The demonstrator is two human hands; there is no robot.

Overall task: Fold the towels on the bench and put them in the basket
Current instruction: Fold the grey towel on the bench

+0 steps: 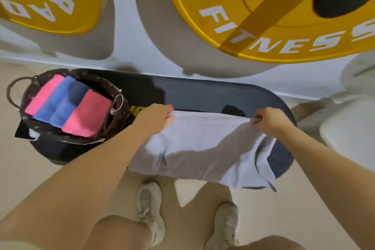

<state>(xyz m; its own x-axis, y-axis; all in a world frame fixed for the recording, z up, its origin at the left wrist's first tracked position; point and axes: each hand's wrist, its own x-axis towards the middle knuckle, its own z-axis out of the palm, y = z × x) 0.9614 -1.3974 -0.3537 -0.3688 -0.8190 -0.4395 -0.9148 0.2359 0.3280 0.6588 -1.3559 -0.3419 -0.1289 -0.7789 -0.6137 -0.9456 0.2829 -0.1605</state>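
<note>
A pale lilac towel (203,144) lies spread across the black bench (203,93), its near edge hanging over the front. My left hand (156,117) pinches the towel's far left corner. My right hand (269,119) pinches its far right corner, so the far edge is stretched straight between them. At the bench's left end stands a dark wicker basket (30,95) holding folded pink towels (87,115) and blue towels (56,105).
Two big yellow weight plates (263,6) lean on the white wall behind the bench. A white object (349,132) stands at the right. My legs and pale shoes (150,209) are on the beige floor in front of the bench.
</note>
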